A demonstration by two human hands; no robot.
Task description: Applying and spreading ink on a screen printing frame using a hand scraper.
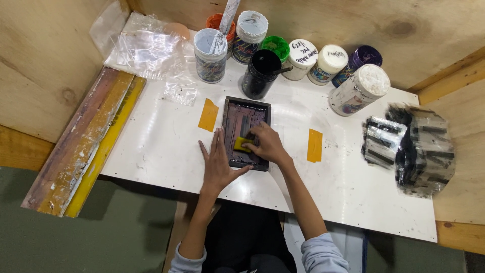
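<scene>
Right hand point(268, 144) on yellow squeegee point(241, 144), 8 jars point(303, 59) behind frame point(246, 132)

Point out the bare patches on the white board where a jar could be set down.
Bare board lies left of the left hand, and between the right yellow tape strip and the ink-smeared stack. The back edge is crowded with paint jars.

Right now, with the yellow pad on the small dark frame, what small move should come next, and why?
Probably draw the yellow pad toward the frame's near edge. The right hand presses it mid-screen, and the left hand lies flat beside the frame, steadying it on the white board.
</scene>
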